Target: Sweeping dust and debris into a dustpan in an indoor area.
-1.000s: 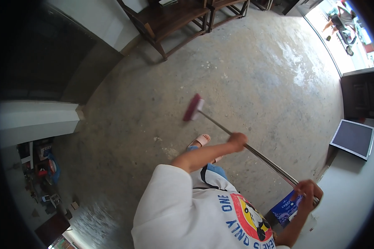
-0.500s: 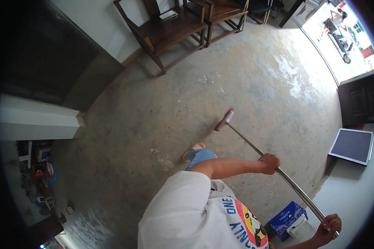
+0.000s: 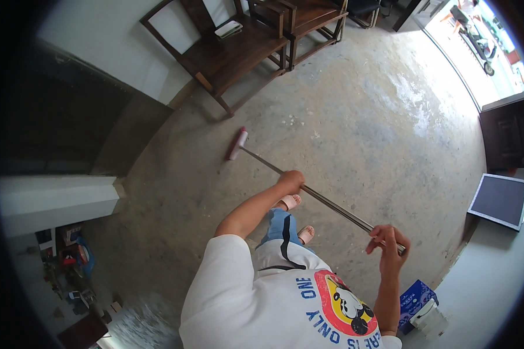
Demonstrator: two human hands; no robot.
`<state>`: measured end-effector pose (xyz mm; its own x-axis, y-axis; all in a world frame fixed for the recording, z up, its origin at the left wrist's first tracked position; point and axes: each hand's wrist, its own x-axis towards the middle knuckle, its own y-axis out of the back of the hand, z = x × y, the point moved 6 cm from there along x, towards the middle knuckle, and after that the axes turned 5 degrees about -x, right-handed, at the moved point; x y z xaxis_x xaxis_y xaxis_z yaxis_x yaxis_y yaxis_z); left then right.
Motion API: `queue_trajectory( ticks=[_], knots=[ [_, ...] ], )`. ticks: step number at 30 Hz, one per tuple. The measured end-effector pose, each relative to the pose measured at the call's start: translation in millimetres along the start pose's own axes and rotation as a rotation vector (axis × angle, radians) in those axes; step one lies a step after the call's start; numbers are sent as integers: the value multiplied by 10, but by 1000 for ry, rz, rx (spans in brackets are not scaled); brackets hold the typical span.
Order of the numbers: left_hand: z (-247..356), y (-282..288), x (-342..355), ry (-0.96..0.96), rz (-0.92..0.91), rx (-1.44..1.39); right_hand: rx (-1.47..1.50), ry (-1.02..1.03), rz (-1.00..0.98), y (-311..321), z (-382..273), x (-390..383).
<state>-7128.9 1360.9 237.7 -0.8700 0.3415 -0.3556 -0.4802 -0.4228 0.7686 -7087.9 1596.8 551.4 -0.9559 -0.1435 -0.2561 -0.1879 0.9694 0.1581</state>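
Observation:
A mop with a steel pole (image 3: 337, 208) and a narrow pink-and-white head (image 3: 237, 144) slants across the floor in front of me. My left hand (image 3: 291, 182) is wrapped round the middle of the pole. Closer to my body, my right hand (image 3: 390, 241) grips the pole's upper end, some of its fingers loosely bent. The mop head lies off to the left, short of the wooden chair; I cannot tell whether it presses on the floor. Both my feet, in light sandals, show below the pole.
Dark wooden chairs (image 3: 233, 58) line the far wall, with a small booklet on one seat. A bright doorway opens at far right, a scooter (image 3: 477, 41) outside. A flat screen (image 3: 498, 200) and a blue box (image 3: 416, 299) stand at right. Assorted items clutter the lower left.
The mop head has swung left and away toward the chair. My left hand moved left and forward with the pole; my right hand came up and inward from the lower right.

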Motion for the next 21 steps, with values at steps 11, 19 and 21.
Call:
queue_trajectory(
  ticks=[11, 19, 21],
  knots=[
    [2982, -673, 1160, -443, -157, -262, -379, 130, 492, 1537, -1007, -654],
    [4635, -1340, 1219, -592, -193, -538, -681, 70, 534, 2211, -979, -1232],
    [4994, -1231, 1155, -692, -168, -583, -636, 78, 604, 2526, -1000, -1520]
  ],
)
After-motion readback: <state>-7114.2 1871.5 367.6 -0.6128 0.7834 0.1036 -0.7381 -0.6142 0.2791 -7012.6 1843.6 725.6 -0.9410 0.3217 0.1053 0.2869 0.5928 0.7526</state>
